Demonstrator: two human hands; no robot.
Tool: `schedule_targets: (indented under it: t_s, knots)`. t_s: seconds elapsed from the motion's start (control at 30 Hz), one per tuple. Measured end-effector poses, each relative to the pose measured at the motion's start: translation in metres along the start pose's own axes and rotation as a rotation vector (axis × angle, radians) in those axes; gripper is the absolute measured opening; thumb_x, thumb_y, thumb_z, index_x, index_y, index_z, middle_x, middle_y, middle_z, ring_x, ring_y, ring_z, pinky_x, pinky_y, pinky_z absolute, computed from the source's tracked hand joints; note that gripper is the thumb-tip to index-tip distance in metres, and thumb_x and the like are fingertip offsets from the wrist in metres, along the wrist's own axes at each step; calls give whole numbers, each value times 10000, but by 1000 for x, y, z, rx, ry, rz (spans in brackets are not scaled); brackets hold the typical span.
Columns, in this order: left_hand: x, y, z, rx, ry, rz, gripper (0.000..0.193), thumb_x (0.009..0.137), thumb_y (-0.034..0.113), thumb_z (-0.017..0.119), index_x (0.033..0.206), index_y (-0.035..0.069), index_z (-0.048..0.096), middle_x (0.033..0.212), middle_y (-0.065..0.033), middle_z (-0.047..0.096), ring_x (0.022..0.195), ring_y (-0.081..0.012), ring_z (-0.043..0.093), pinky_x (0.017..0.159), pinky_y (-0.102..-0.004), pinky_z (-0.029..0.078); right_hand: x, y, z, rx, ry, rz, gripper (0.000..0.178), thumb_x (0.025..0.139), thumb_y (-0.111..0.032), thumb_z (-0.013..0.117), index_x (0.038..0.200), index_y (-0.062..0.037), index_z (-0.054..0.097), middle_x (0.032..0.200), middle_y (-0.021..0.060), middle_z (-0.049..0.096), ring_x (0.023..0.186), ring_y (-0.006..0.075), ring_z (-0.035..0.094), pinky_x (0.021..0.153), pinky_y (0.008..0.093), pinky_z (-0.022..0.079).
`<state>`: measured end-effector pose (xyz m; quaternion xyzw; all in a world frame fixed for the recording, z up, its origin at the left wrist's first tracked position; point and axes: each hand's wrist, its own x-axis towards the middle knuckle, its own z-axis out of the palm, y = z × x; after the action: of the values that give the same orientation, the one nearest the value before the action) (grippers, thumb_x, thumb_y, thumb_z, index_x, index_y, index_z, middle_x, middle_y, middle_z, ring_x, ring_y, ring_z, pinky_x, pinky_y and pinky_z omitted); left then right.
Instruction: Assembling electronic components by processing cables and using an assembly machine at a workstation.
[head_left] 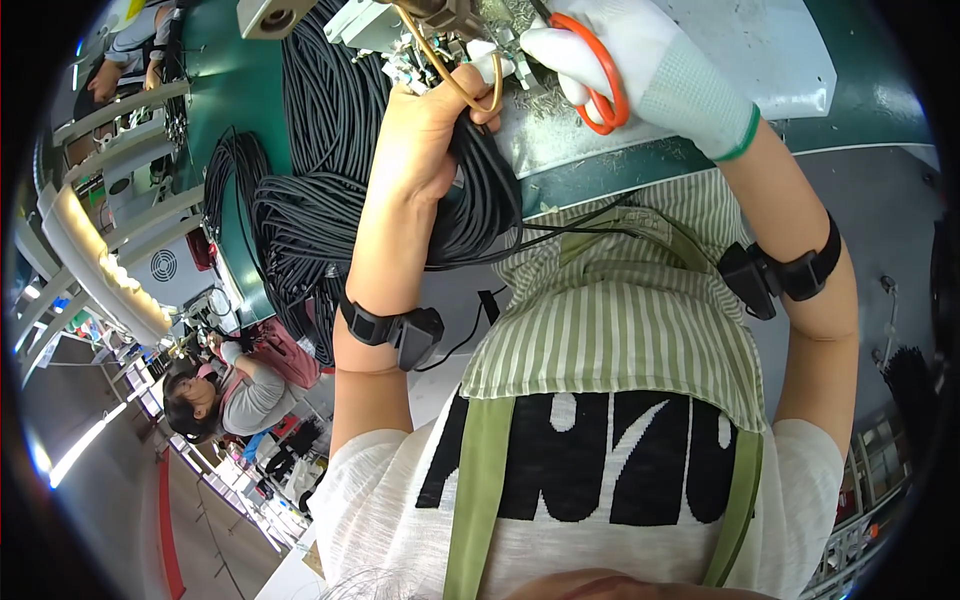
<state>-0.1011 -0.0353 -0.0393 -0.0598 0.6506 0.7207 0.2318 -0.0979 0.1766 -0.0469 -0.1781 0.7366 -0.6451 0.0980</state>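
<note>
My bare left hand (430, 125) is closed at the table's edge, its fingertips partly hidden behind a bent brass-coloured tube (432, 52). Black cables (485, 190) run up into this hand, and small white and metal pieces crowd beside its fingers. In a white knit glove with a green cuff, my right hand (640, 75) grips scissors by their red-orange handles (613, 85). The blades are mostly hidden at the top edge of the picture. Both hands are close together over a light metal plate (570, 150) strewn with tiny scraps.
Large coils of black cable (325, 110) lie on the green table (222, 85) to the left, some drooping over its edge. Part of a metal machine (450, 15) stands above my left hand. Other people sit at benches farther left, one in a grey top (255, 395).
</note>
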Motion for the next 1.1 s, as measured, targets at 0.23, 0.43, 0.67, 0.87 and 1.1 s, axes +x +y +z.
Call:
schedule_targets:
  t_s: [0.23, 0.43, 0.67, 0.87, 1.1]
  knots:
    - [4, 6, -4, 120, -30, 116, 149, 784, 62, 695, 914, 21, 636, 768, -31, 632, 618, -113, 574, 595, -259, 477, 7, -9, 1, 281, -7, 288, 236, 877, -177, 625, 757, 25, 615, 595, 77, 596, 519, 147, 576, 485, 274, 437]
    - [9, 5, -3, 292, -35, 269, 233, 762, 75, 732, 962, 9, 634, 816, -11, 644, 689, -90, 588, 644, -240, 492, 6, -4, 4, 470, 11, 262, 230, 867, -171, 630, 768, 35, 615, 615, 87, 603, 536, 155, 583, 499, 271, 442]
    - [7, -2, 2, 330, 4, 327, 279, 750, 84, 744, 987, 8, 619, 852, 3, 634, 719, -79, 570, 653, -233, 484, 5, -8, -4, 432, -16, 304, 234, 852, -177, 618, 753, 34, 626, 611, 91, 607, 542, 159, 589, 503, 270, 445]
    - [9, -1, 6, 325, 55, 347, 251, 752, 75, 736, 966, 9, 621, 842, 2, 625, 733, -78, 563, 654, -231, 478, 7, -10, -9, 336, -20, 271, 257, 849, -197, 611, 723, 25, 631, 604, 93, 612, 530, 158, 586, 494, 268, 440]
    - [8, 2, 7, 272, -2, 287, 200, 793, 98, 716, 938, 3, 616, 808, -32, 619, 701, -91, 553, 629, -236, 461, 7, -9, -8, 327, -35, 264, 252, 853, -198, 614, 709, 9, 616, 594, 91, 605, 513, 161, 580, 484, 277, 440]
